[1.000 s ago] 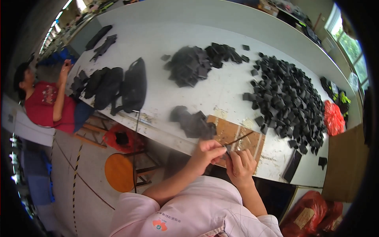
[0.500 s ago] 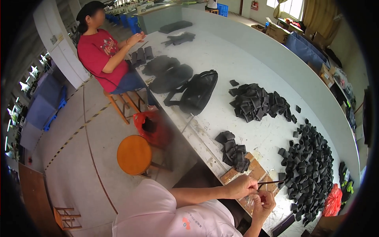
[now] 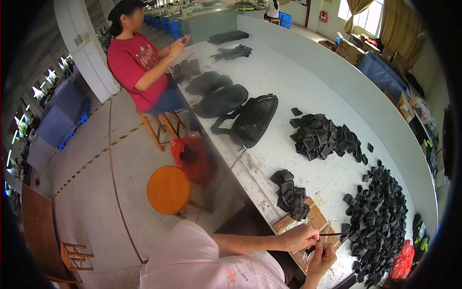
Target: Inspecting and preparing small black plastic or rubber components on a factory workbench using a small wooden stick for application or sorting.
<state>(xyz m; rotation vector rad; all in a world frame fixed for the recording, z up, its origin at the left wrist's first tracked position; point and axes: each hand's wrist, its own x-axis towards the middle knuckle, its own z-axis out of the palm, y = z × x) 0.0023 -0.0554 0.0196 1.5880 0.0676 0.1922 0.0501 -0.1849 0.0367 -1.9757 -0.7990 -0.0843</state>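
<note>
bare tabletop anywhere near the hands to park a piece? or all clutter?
Bare table spans the far side, between the black bag and the back wall. A narrower bare strip runs between the small black stack and the big pile. Crowded at the board, where left hand and right hand work.

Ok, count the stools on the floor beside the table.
2: a round orange stool near the red bag, and a wooden stool under the seated person. Others may be hidden.
</note>
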